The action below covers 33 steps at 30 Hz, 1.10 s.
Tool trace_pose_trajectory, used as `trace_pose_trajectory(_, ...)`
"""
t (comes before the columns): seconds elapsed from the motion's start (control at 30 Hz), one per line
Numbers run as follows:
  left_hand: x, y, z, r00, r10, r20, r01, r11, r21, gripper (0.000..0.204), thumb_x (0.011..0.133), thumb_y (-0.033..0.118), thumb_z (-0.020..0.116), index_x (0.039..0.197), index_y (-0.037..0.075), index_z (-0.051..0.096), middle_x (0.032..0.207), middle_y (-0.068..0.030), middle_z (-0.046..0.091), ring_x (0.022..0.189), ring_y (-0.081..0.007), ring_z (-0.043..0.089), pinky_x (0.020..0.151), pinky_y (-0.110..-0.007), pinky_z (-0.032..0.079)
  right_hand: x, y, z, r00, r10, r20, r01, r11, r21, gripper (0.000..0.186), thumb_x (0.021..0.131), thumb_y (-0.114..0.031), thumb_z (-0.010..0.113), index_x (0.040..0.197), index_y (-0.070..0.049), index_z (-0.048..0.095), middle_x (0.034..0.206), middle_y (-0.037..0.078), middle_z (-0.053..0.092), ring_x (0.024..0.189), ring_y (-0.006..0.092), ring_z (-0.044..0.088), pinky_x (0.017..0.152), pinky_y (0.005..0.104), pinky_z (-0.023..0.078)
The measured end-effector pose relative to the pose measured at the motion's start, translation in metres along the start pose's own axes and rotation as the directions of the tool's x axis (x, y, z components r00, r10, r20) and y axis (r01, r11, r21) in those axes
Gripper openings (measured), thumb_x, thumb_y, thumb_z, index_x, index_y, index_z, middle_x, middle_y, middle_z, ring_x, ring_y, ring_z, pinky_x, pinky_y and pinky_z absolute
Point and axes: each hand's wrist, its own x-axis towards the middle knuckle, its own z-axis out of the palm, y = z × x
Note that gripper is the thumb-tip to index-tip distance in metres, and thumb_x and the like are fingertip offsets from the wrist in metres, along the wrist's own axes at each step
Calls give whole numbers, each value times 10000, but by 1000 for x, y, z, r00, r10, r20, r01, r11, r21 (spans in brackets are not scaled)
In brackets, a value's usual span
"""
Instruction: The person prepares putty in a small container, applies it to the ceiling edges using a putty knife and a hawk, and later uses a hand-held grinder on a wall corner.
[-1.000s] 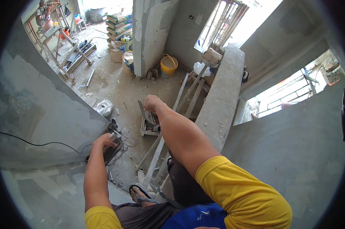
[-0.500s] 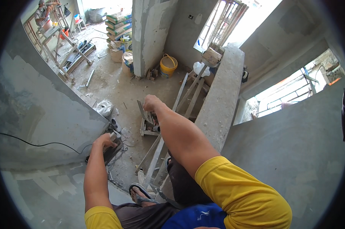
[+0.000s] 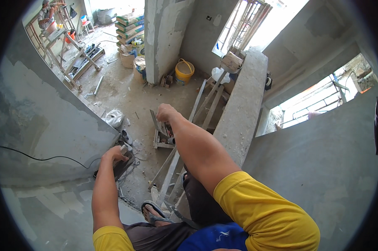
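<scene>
My left hand (image 3: 113, 154) is closed round the pale handle of a plastering float (image 3: 124, 168), whose dark flat plate hangs below the fingers beside the corner of the left wall. Farther forward and to the right, my right hand (image 3: 166, 113) is closed in a fist on a trowel (image 3: 156, 122). Its thin grey blade points down toward the floor, and the fingers hide its handle. Behind and below that blade, a shallow wooden tray (image 3: 164, 145) with small items in it sits on the floor.
A dusty concrete-covered plank (image 3: 245, 100) runs away on my right, with metal and wooden bars beside it. My sandalled foot (image 3: 153, 212) is below. A yellow bucket (image 3: 184, 72), stacked bags (image 3: 130, 27) and a person (image 3: 46, 16) near a scaffold stand farther off. A black cable (image 3: 42, 158) crosses the left wall.
</scene>
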Motion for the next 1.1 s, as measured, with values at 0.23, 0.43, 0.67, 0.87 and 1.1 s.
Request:
trace_pose_trajectory(0.23,10,-7,3,1000,-4,-5,4,1000,7,622,687,318,837,1162,5,585,1108,-183,660,1008,-320,637,872,-409,480,5,2,1,1000,-11,-8,11,1000,-16,254,801,-120,618,983,48,678,1024,238,680,919,349,685,724,403,562)
trace_pose_trajectory(0.43,5,1,0,1000,-20,-6,20,999,32,620,683,322,836,1160,11,588,1109,-186,658,1010,-330,634,877,-410,481,-2,0,-4,1000,8,12,-8,1000,9,254,800,-112,616,986,51,675,1025,241,679,925,353,684,729,401,561)
trace_pose_trajectory(0.67,-3,4,-2,1000,-27,4,27,1000,12,603,695,308,824,1179,36,589,1129,-179,656,1031,-327,628,886,-415,479,-4,-1,-4,1000,1,4,-1,1000,9,258,796,-107,612,992,48,677,1025,243,679,925,357,683,736,397,557)
trace_pose_trajectory(0.87,-1,-2,1,999,-33,5,33,999,8,618,696,316,828,1186,27,586,1134,-179,655,1034,-327,627,887,-417,477,0,2,0,1000,-17,-6,17,1000,-2,256,788,-115,624,973,53,679,1007,244,681,903,358,685,728,403,555)
trace_pose_trajectory(1.1,3,-4,1,1000,-14,-3,14,1000,0,608,685,327,838,1145,10,598,1073,-176,669,975,-316,637,863,-412,478,1,3,-1,1000,-26,2,26,1000,-7,253,785,-116,627,960,59,678,986,249,682,889,356,688,719,406,551)
